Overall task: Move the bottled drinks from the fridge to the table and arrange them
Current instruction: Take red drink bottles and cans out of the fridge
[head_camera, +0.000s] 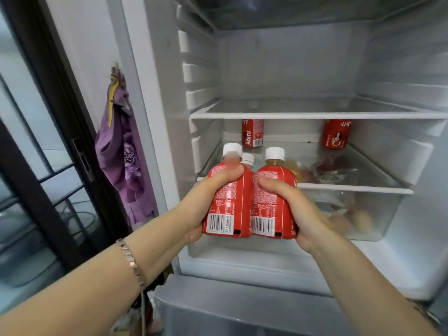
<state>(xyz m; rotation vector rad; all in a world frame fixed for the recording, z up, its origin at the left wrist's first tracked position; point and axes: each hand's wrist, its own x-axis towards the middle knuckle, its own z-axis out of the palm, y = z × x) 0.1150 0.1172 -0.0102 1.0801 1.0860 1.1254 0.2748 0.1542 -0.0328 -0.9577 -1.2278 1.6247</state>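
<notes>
Each of my hands grips a red-labelled juice bottle with a white cap, side by side in front of the open fridge (pixel 291 112). My left hand (pixel 206 202) wraps the left bottle (pixel 230 204); my right hand (pixel 298 214) wraps the right bottle (pixel 271 204). A third white-capped bottle (pixel 247 161) stands just behind them on the lower glass shelf. At the back of that shelf stand two more red bottles: one (pixel 252 133) on the left and another (pixel 336 134) on the right, their tops hidden by the shelf above.
The upper shelf holds nothing visible. Clear bags of food (pixel 332 169) lie on the lower shelf's right side. A clear drawer (pixel 378 214) below holds pale items. A purple cloth (pixel 123 151) hangs on the wall to the left, beside a dark-framed glass door (pixel 43 141).
</notes>
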